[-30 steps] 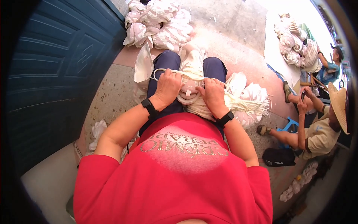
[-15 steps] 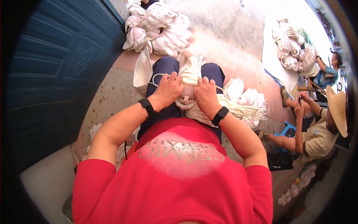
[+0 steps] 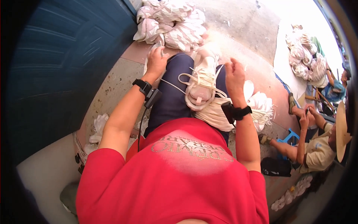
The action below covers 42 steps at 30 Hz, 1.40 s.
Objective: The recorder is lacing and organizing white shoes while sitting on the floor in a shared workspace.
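Landmark: white-and-pink shoe (image 3: 204, 71). Rests between the dark trouser legs (image 3: 169, 106), collar toward the torso, toe pointing away. Long axis: directed outward from the body, far end leaning slightly to the right. Pale lace (image 3: 203, 81): crossed loosely over the shoe's upper, with a loop standing out on the left side.

Left hand (image 3: 156, 61): raised, to the left of the shoe and well apart from it, about level with its front half. Fingers bent, only partly spread. Strand of lace (image 3: 173, 86): stretched from the shoe across the left leg toward this hand. Grip on the strand: cannot tell.

Right hand (image 3: 235, 77): raised, near the shoe on its right side. Fingers close together and loosely bent. Anything held: cannot tell.

Governing relation: shoe positioned between both hands, rightward from the left and leftward from the right, long axis crossing the line from hand to hand. Nearer hand: right.

Surroundings: bundle of pale laces (image 3: 214, 117) beside the shoe at near right; white footwear (image 3: 259, 106) farther right; larger heap of white footwear (image 3: 169, 24) beyond the shoe, toward the left; co-worker (image 3: 317, 149) far to the right.
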Tool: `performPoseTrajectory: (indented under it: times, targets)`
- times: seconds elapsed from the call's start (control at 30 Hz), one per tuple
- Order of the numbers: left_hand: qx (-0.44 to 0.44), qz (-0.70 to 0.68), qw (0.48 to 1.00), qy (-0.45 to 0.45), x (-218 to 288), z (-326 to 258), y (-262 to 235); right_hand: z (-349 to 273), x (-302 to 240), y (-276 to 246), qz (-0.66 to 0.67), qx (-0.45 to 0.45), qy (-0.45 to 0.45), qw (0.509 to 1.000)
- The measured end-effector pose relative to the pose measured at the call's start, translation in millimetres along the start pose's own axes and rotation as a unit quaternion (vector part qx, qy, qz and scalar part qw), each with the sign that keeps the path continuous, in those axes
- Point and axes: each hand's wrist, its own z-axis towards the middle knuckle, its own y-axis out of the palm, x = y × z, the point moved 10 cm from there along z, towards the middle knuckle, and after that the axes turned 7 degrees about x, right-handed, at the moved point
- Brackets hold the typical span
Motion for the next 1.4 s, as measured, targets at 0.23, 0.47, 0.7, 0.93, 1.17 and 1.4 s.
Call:
performPoseTrajectory:
  times: [0.23,0.47,0.7,0.93,1.17,1.4]
  targets:
    - [-0.188,-0.223,0.781,-0.552,-194,-119,38,-30,34,11,0.002,-0.091,0.069,0.993]
    - [-0.191,-0.207,0.79,-0.545,-185,-109,7,-40,-24,39,0.076,-0.15,-0.024,0.986]
    - [0.153,-0.082,0.976,-0.128,-22,-83,-143,-93,-108,106,0.26,-0.395,0.112,0.874]
    - [0.197,0.042,0.974,0.101,59,-148,-146,-125,-154,153,0.42,-0.351,0.32,0.773]
    - [0.037,-0.53,0.819,-0.218,-60,-103,-117,-111,-116,75,0.33,-0.396,0.231,0.825]
    - [-0.202,-0.361,0.898,-0.15,-74,-108,25,-117,-87,46,0.491,-0.347,0.261,0.755]
